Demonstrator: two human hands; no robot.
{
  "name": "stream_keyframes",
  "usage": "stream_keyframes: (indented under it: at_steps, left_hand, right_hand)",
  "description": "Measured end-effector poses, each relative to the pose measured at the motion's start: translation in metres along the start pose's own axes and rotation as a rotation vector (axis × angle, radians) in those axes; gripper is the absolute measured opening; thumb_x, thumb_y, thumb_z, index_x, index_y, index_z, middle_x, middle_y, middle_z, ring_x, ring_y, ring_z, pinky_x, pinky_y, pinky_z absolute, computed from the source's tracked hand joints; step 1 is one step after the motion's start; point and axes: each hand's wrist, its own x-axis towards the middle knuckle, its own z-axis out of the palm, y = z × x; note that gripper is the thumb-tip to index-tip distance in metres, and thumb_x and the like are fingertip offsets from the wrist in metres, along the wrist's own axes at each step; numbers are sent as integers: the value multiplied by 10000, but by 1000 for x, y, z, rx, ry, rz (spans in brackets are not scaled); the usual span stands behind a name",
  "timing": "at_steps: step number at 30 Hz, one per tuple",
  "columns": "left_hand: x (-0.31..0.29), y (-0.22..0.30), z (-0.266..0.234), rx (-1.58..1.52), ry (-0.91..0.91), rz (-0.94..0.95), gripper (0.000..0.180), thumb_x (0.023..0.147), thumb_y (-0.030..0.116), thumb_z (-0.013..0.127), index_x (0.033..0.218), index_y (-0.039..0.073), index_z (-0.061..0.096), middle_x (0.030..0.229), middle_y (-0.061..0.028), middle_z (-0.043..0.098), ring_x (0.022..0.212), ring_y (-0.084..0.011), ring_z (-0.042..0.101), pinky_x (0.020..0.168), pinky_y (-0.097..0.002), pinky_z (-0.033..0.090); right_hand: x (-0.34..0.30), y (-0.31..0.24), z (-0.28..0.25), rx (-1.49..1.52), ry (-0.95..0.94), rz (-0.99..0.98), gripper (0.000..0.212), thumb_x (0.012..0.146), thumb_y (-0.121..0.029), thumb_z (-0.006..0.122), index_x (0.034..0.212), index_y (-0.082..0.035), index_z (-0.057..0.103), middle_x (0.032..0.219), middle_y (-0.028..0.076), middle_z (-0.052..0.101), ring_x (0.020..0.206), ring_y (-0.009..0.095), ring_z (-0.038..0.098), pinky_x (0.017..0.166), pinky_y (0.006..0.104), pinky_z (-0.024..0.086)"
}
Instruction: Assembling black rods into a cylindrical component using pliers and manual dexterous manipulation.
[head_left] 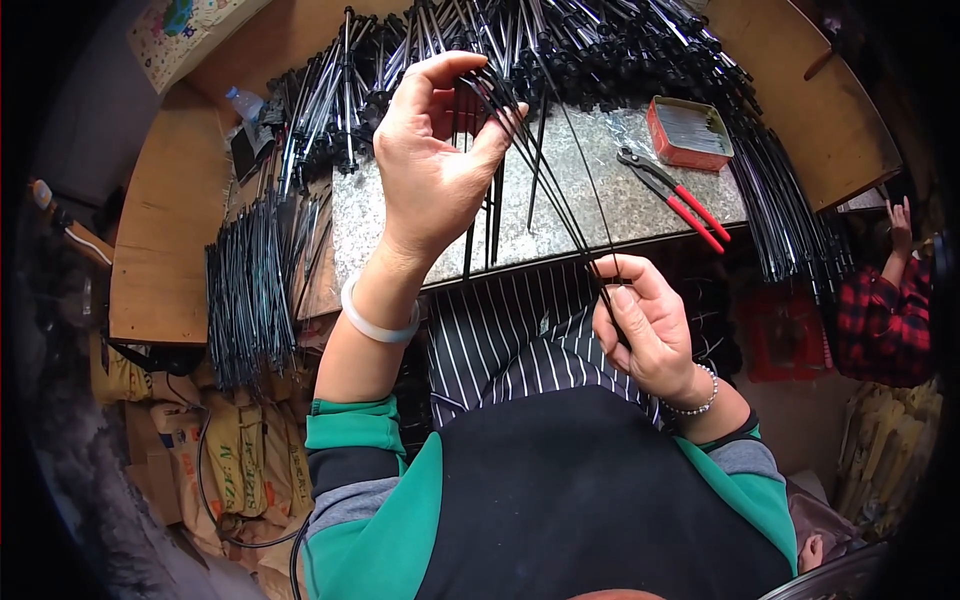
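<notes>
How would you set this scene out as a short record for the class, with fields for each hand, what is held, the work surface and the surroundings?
Left hand: raised, white bangle on its wrist
Right hand: lower, beaded bracelet on its wrist
Held: thin black rods, sloping between both hands
Surface: speckled grey tabletop
On it: red-handled pliers, red tin
Far side: heaped rods
Far right: another person's checked sleeve

Black top [590, 500], green-and-grey sleeves [350, 425]; white bangle [372, 325]; silvery beaded bracelet [708, 402].
</notes>
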Motion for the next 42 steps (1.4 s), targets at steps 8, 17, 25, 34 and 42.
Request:
stream_keyframes:
  at_steps: [8, 17, 25, 34, 42]
  left_hand:
    - [3, -1, -2, -69, -75, 58, 356, 770, -70, 651, 1060, 0, 459, 942, -75, 576, 885, -148, 609, 814, -266, 514]
    - [1, 0, -2, -131, -64, 56, 411, 755, -51, 676, 1086, 18, 442, 976, -96, 576, 900, -177, 619, 825, -293, 520]
    - [-10, 8, -13, 249, 12, 146, 416, 711, -4, 741, 1066, -1, 525, 961, -64, 573, 833, -124, 609, 802, -254, 515]
    - [-12, 13, -11, 339, 66, 183, 342, 720, -43, 712, 1018, 5, 550, 880, -20, 570, 809, -88, 586, 707, -205, 506]
    - [-13, 6, -7, 121, 30, 92, 525, 728, 30, 731, 1139, 34, 404, 890, -43, 537, 816, -107, 568, 646, -178, 476]
  right_hand:
    - [3, -2, 0, -21, -42, 12, 318, 976, -111, 364, 1261, 29, 382, 607, -13, 475, 457, 5, 322, 435, 149, 265]
    - [3, -2, -2, 30, -46, -10, 293, 975, -112, 373, 1222, 41, 408, 568, -33, 438, 462, 7, 314, 432, 154, 252]
    - [1, 0, -5, -19, -38, -28, 257, 966, -110, 407, 1160, 55, 446, 593, -30, 443, 486, 6, 334, 440, 158, 261]
    - [3, 1, -2, -13, -24, -35, 213, 951, -89, 444, 1114, 47, 470, 637, -22, 463, 506, 11, 364, 449, 160, 284]
    - [2, 1, -3, 50, -58, -13, 213, 949, -71, 438, 1123, 49, 461, 668, -10, 478, 521, 19, 377, 452, 164, 292]
